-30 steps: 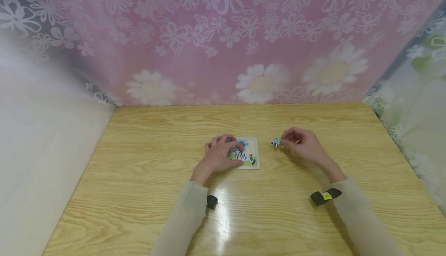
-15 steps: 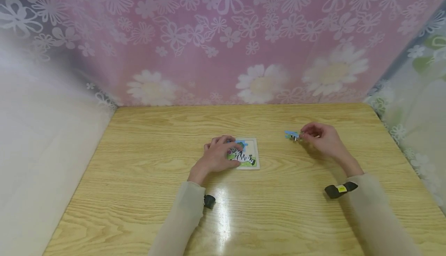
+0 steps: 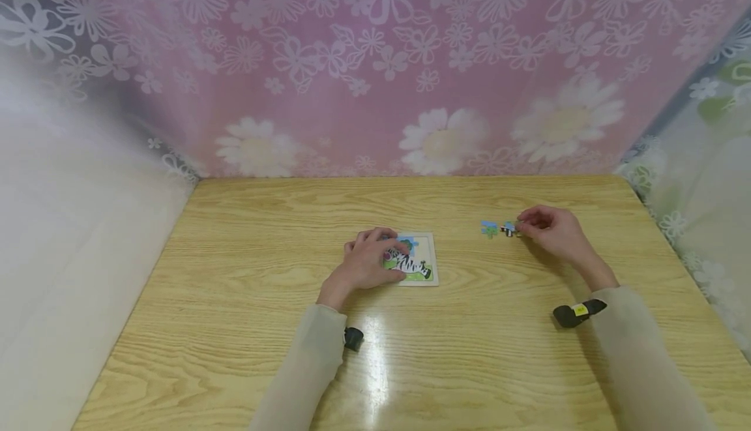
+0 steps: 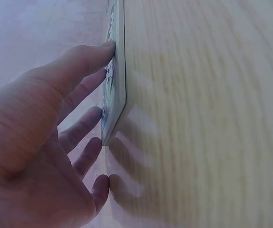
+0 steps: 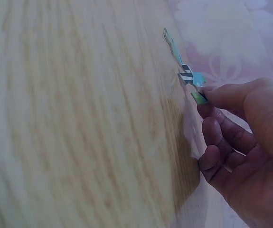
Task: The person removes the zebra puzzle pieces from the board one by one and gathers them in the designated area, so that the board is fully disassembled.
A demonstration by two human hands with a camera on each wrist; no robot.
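Observation:
My left hand [image 3: 364, 263] rests on a square puzzle board [image 3: 435, 268] with a zebra picture, fingers spread and loosely bent. Its thumb [image 4: 96, 57] touches the board's face near the edge, while the little finger reaches down to the tabletop. Part of the picture is hidden under the palm. At the right, my right hand [image 3: 554, 232] pinches a small green puzzle piece [image 5: 199, 98] between thumb and index finger. Right at those fingertips is a black-and-white striped piece [image 3: 507, 229] with some blue. A blue-and-green piece [image 3: 489, 228] lies just left of it.
The wood-grain table [image 3: 264, 235] runs back to a pink flowered curtain [image 3: 352, 92]. Pale cloth [image 3: 70, 235] hangs along the left side, and a flowered one [image 3: 698, 177] on the right. Each wrist wears a black strap [image 3: 572, 314].
My right hand has moved right and slightly back with small puzzle pieces at its fingertips. The blue-and-green piece now lies apart from the fingers. The left hand has stayed on the board.

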